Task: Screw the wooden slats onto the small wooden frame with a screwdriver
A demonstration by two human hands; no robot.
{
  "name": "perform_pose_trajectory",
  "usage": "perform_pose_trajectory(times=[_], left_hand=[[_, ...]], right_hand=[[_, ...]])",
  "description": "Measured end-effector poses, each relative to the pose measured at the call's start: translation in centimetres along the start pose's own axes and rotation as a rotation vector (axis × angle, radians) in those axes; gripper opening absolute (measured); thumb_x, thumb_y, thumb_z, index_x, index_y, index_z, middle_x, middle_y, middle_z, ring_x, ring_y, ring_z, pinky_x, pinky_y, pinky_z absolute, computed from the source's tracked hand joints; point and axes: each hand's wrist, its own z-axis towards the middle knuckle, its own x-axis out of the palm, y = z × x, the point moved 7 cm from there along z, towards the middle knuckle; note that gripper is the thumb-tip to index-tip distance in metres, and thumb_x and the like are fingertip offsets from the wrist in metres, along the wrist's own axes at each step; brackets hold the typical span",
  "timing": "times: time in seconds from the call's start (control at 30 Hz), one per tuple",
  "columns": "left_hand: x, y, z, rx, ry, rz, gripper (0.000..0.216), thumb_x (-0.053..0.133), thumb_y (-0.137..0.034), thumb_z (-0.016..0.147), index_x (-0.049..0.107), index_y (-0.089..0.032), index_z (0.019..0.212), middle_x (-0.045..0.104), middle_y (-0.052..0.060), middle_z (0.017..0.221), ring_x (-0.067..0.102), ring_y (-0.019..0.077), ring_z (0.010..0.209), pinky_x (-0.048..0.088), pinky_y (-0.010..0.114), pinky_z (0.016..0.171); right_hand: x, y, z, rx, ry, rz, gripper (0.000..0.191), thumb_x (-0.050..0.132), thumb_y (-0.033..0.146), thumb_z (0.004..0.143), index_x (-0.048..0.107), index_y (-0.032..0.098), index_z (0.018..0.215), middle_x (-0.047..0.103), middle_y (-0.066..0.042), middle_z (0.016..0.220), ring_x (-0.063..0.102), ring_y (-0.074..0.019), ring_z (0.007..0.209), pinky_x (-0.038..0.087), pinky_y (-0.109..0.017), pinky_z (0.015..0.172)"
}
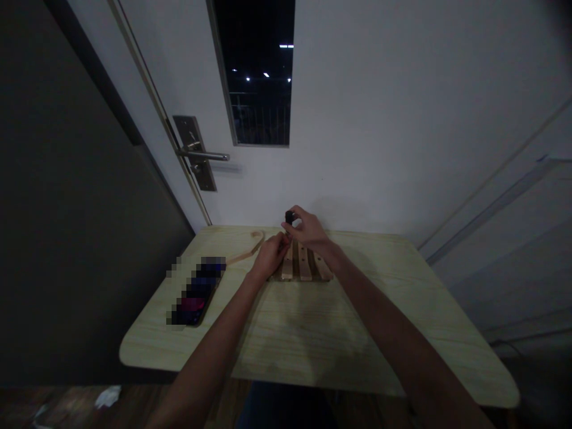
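Observation:
My right hand [306, 229] is closed round the black handle of a screwdriver [289, 217], held upright with its lower end hidden near my left fingertips. My left hand [272, 253] is pinched at the left slat of a small wooden slatted rack [305, 271]. What those fingers hold, if anything, is too small and dark to make out. Several pale slats with dark holes lie side by side in the rack, on the table, partly covered by both hands. Left of my left hand lies a curved, hook-ended wooden stick [243, 256].
The light wooden table [357, 345] has rounded corners and stands against a white door [379, 119]. A phone [199, 292], partly blurred out, lies on its left side. The door has a metal handle [205, 155] and a dark window [259, 71]. A dark panel [67, 208] rises at left.

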Motion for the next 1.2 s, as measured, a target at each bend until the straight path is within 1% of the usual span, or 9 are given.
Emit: perform_pose_trajectory(times=[0.1, 0.23, 0.3, 0.4, 0.53, 0.7, 0.8, 1.0, 1.2], left_hand=[[0.0, -0.2, 0.0, 0.016, 0.005, 0.015, 0.005, 0.053, -0.015, 0.085, 0.052, -0.019, 0.087, 0.064, 0.003, 0.082, 0.061, 0.0186, 0.079, 0.045, 0.027, 0.071], [0.0, -0.4, -0.1, 0.036, 0.004, 0.031, 0.004, 0.051, -0.015, 0.086, 0.052, -0.019, 0.088, 0.064, 0.005, 0.084, 0.061, 0.0192, 0.082, 0.046, 0.029, 0.073], [0.0, -0.6, 0.0, 0.048, 0.009, 0.031, 0.004, 0.05, -0.016, 0.086, 0.052, -0.019, 0.088, 0.064, 0.005, 0.085, 0.06, 0.0191, 0.082, 0.046, 0.029, 0.073], [0.0, -0.7, 0.0, 0.06, 0.018, 0.028, 0.004, 0.049, -0.016, 0.087, 0.051, -0.019, 0.088, 0.063, 0.004, 0.085, 0.06, 0.0188, 0.081, 0.045, 0.029, 0.072], [0.0, -0.6, 0.0, 0.042, 0.017, 0.037, 0.004, 0.048, -0.016, 0.086, 0.051, -0.02, 0.087, 0.062, 0.004, 0.083, 0.059, 0.0187, 0.08, 0.045, 0.028, 0.072], [0.0, -0.4, 0.0, 0.028, 0.018, 0.038, 0.005, 0.049, -0.016, 0.086, 0.051, -0.019, 0.087, 0.062, 0.003, 0.081, 0.059, 0.0186, 0.08, 0.045, 0.029, 0.072], [-0.3, -0.2, -0.2, 0.002, 0.014, 0.027, 0.005, 0.053, -0.02, 0.085, 0.052, -0.02, 0.089, 0.062, 0.004, 0.082, 0.059, 0.0192, 0.081, 0.046, 0.03, 0.073], [-0.8, -0.2, -0.6, 0.0, 0.071, -0.031, 0.028, 0.064, -0.027, 0.078, 0.051, -0.02, 0.102, 0.063, 0.006, 0.102, 0.059, 0.022, 0.094, 0.047, 0.037, 0.084], [-0.4, 0.1, -0.8, 0.01, 0.068, 0.02, 0.038, 0.066, -0.03, 0.078, 0.052, -0.019, 0.111, 0.063, 0.009, 0.106, 0.058, 0.0247, 0.099, 0.046, 0.04, 0.087]], right_hand=[[-0.6, 0.2, -0.3, 0.026, -0.035, -0.003, 0.026, 0.05, 0.032, 0.084, 0.05, 0.021, 0.107, 0.064, -0.006, 0.093, 0.058, -0.0116, 0.06, 0.044, -0.023, 0.053], [-1.1, 0.5, -0.7, 0.032, -0.029, -0.015, 0.043, 0.051, 0.024, 0.081, 0.044, 0.024, 0.124, 0.066, -0.003, 0.09, 0.055, -0.0103, 0.054, 0.044, -0.024, 0.054], [-1.2, 0.6, -0.8, 0.015, -0.009, -0.04, 0.046, 0.049, 0.023, 0.082, 0.043, 0.025, 0.127, 0.067, -0.003, 0.09, 0.056, -0.0113, 0.056, 0.044, -0.025, 0.057], [-1.4, 0.7, -0.7, -0.023, -0.016, -0.067, 0.037, 0.046, 0.022, 0.084, 0.049, 0.022, 0.121, 0.067, -0.005, 0.093, 0.058, -0.0141, 0.067, 0.046, -0.028, 0.066], [-1.3, 0.8, -0.6, -0.071, -0.027, 0.027, 0.035, 0.039, 0.016, 0.085, 0.049, 0.019, 0.119, 0.064, -0.008, 0.101, 0.06, -0.0155, 0.083, 0.047, -0.028, 0.075], [-1.3, 0.8, -0.6, -0.077, -0.046, 0.071, 0.034, 0.041, 0.016, 0.085, 0.048, 0.021, 0.117, 0.064, -0.006, 0.095, 0.059, -0.0147, 0.078, 0.048, -0.028, 0.072], [-1.3, 0.9, -0.7, -0.084, -0.049, 0.083, 0.028, 0.041, 0.015, 0.083, 0.05, 0.021, 0.11, 0.064, -0.006, 0.095, 0.06, -0.0163, 0.084, 0.048, -0.029, 0.075], [-1.3, 1.4, -0.9, -0.067, -0.026, 0.095, 0.026, 0.04, 0.015, 0.084, 0.051, 0.021, 0.107, 0.063, -0.006, 0.094, 0.059, -0.016, 0.085, 0.047, -0.028, 0.075], [-1.1, 1.5, -0.9, -0.075, -0.018, 0.079, 0.028, 0.041, 0.015, 0.081, 0.05, 0.021, 0.108, 0.062, -0.005, 0.092, 0.058, -0.0152, 0.082, 0.046, -0.027, 0.071]])
